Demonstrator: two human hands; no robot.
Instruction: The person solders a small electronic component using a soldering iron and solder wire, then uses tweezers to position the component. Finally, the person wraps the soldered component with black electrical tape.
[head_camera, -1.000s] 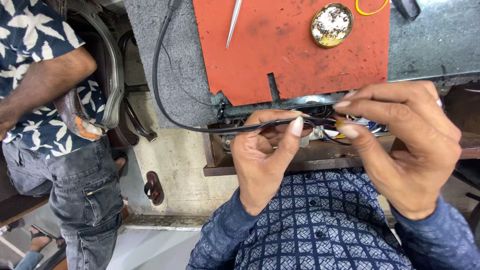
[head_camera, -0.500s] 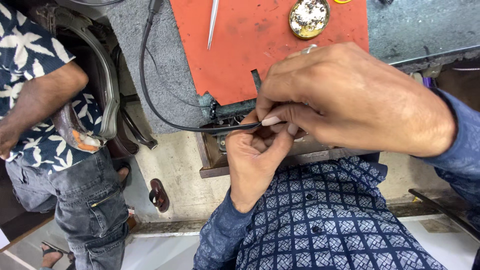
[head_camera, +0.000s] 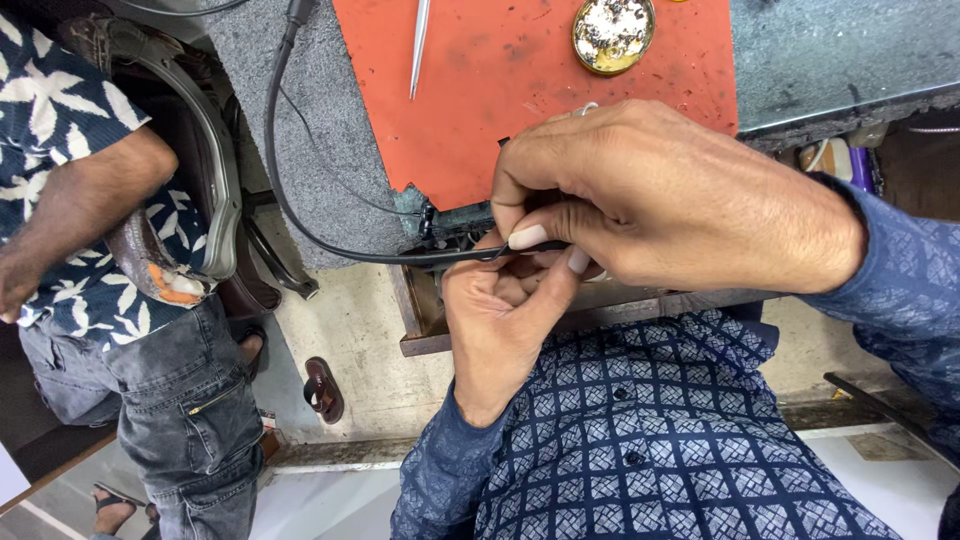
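Thin black cable (head_camera: 330, 235), curving down from the grey tabletop (head_camera: 300, 150) edge, its near end pinched between both hands.

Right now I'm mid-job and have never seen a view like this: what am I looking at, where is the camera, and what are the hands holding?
This is one picture, from a camera on the person's head, looking down past their blue checked shirt. There is no machine, only two bare hands. The left hand and the right hand meet at the bench edge and pinch a thin black cable, which loops up over the grey bench. What else they hold is hidden. On the bench lie an orange mat, tweezers and a small round tin. Another person stands at the left.
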